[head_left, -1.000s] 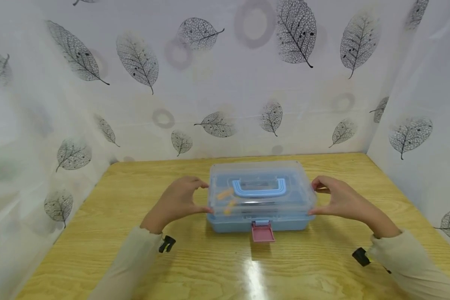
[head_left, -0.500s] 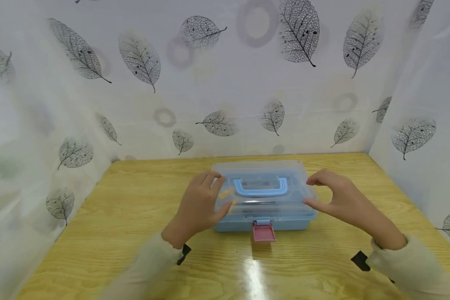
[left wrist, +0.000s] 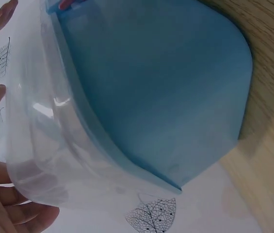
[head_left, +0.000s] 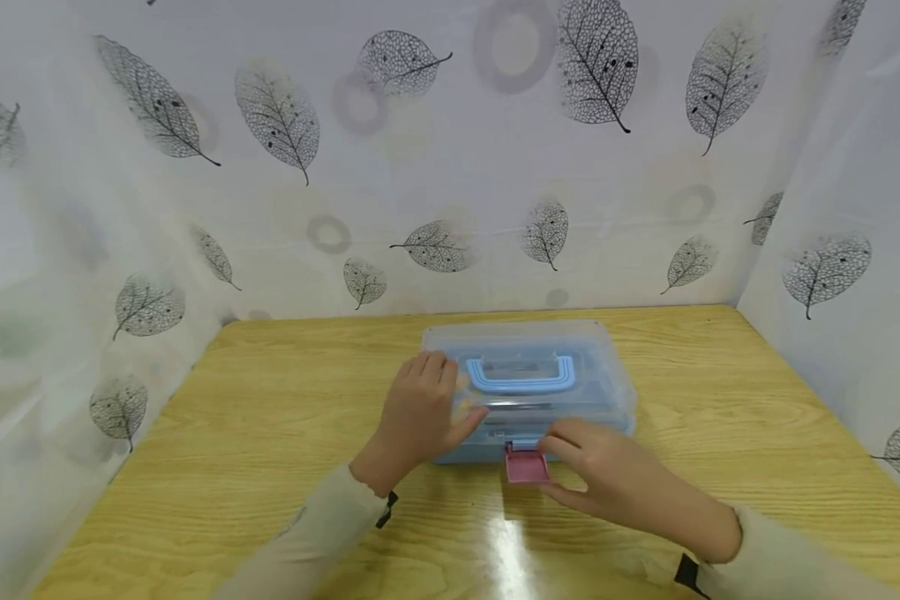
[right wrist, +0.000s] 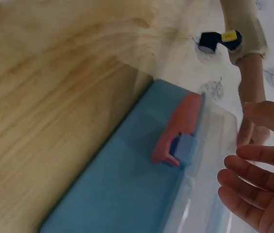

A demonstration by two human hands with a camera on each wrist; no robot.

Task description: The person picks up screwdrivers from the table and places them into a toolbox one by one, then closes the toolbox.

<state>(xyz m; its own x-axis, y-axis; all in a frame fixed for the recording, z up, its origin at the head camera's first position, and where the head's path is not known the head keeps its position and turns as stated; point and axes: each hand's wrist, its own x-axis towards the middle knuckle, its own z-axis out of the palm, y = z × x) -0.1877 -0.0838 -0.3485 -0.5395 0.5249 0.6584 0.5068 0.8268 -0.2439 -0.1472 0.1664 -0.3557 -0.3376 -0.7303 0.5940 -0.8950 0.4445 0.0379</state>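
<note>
A blue storage box (head_left: 472,454) with a clear lid (head_left: 600,367) and a light blue carrying handle (head_left: 521,386) stands on the table, its lid down. On the front, the pink latch (head_left: 527,468) is flipped outward; the right wrist view shows the latch (right wrist: 178,128) from the side, sticking out from the box. My left hand (head_left: 416,408) rests on the left part of the lid, thumb stretched along its front. Fingers of that hand (left wrist: 18,208) lie at the lid's edge in the left wrist view. My right hand (head_left: 615,475) is beside the latch, thumb and fingers apart; contact cannot be told.
The wooden table (head_left: 285,392) extends around the box on every side. Behind and at both sides hangs a white curtain (head_left: 450,167) printed with grey leaves. Through the lid, orange and blue items show, partly covered by my left hand.
My left hand has moved from the box's left side onto the lid. My right hand has left the right side and come down to the front, by the latch.
</note>
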